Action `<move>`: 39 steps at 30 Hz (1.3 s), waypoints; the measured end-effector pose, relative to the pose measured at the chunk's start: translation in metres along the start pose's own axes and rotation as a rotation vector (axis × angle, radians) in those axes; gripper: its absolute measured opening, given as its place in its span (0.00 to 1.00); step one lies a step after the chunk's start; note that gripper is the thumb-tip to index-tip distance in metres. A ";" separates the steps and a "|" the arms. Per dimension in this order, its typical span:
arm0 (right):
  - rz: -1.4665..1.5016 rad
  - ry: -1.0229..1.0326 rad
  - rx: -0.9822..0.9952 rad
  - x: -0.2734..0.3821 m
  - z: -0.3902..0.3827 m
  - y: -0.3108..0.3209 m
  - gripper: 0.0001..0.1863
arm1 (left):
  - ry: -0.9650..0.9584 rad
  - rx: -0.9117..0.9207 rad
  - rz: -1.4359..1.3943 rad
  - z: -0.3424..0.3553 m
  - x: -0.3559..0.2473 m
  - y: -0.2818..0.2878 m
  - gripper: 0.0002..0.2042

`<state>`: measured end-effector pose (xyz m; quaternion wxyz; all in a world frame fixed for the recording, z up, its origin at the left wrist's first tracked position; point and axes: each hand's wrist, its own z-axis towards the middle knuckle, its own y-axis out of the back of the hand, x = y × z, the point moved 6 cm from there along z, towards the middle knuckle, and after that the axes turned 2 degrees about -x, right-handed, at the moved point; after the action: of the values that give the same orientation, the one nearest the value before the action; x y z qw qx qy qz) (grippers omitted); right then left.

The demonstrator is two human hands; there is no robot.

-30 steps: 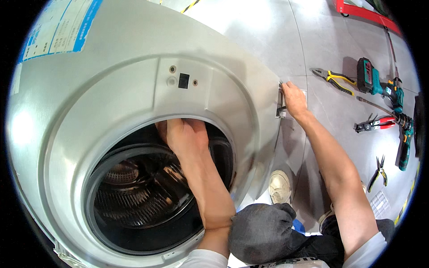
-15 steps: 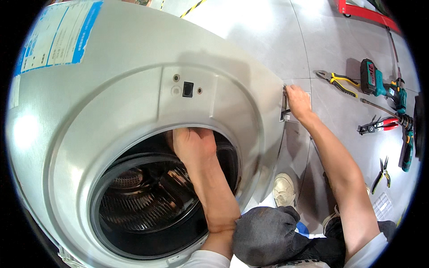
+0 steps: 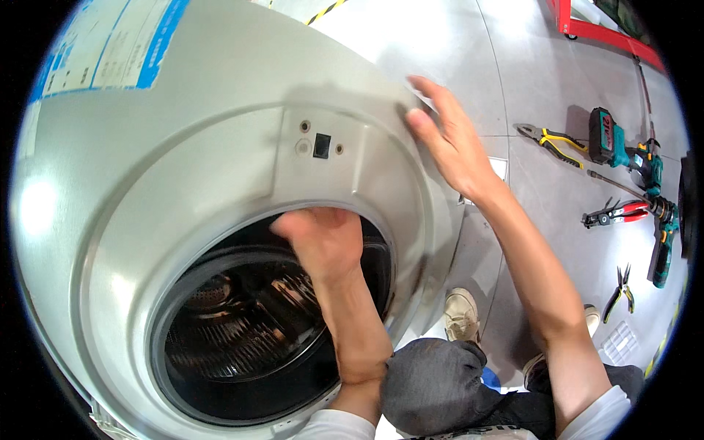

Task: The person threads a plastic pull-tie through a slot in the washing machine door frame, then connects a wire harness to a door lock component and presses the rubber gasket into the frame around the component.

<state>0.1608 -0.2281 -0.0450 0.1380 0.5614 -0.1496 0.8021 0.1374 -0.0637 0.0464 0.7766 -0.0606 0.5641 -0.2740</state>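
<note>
A grey washing machine front panel (image 3: 220,139) with a round door opening fills the left half of the view. My left hand (image 3: 328,238) reaches into the top of that opening. Its thumb sticks out to the left, slightly blurred, while the other fingers are hidden behind the upper rim. Inside the black rubber door seal (image 3: 167,345) shows the ribbed metal drum (image 3: 235,337). My right hand (image 3: 456,150) is open with fingers apart, holding nothing visible, at the panel's right edge. Whether its fingertips touch the panel, I cannot tell.
On the tiled floor at right lie yellow-black combination pliers (image 3: 554,144), a cordless drill (image 3: 612,139), a second power tool (image 3: 666,235), red-handled pliers (image 3: 616,213) and needle-nose pliers (image 3: 620,293). A red frame (image 3: 609,33) stands at the far right.
My right hand has let go at the panel's right side edge, moved up and left, and spread its fingers. My left thumb has swung out leftward; that hand stays at the opening.
</note>
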 end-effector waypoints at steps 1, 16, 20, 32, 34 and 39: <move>0.026 -0.028 0.035 0.002 0.005 -0.006 0.31 | -0.004 -0.076 0.184 0.000 0.005 -0.003 0.34; -0.005 -0.047 -0.022 0.012 0.023 -0.026 0.29 | -0.041 -0.302 0.329 0.012 -0.004 -0.015 0.25; 0.030 -0.094 0.010 0.008 0.008 -0.028 0.28 | -0.023 -0.379 0.284 0.005 -0.002 -0.010 0.25; -0.006 -0.138 0.183 0.014 0.021 -0.019 0.33 | 0.010 -0.056 -0.014 0.013 -0.001 0.013 0.21; 0.000 -0.132 0.183 0.017 0.020 -0.014 0.36 | 0.198 -0.248 0.129 0.013 0.006 0.008 0.23; 0.077 -0.094 0.390 0.043 0.023 -0.012 0.43 | 0.263 -0.199 0.119 0.015 0.005 0.011 0.28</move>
<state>0.1710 -0.2242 0.0036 -0.0115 0.6082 -0.0189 0.7935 0.1556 -0.0605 0.0429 0.7012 -0.0676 0.6876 -0.1759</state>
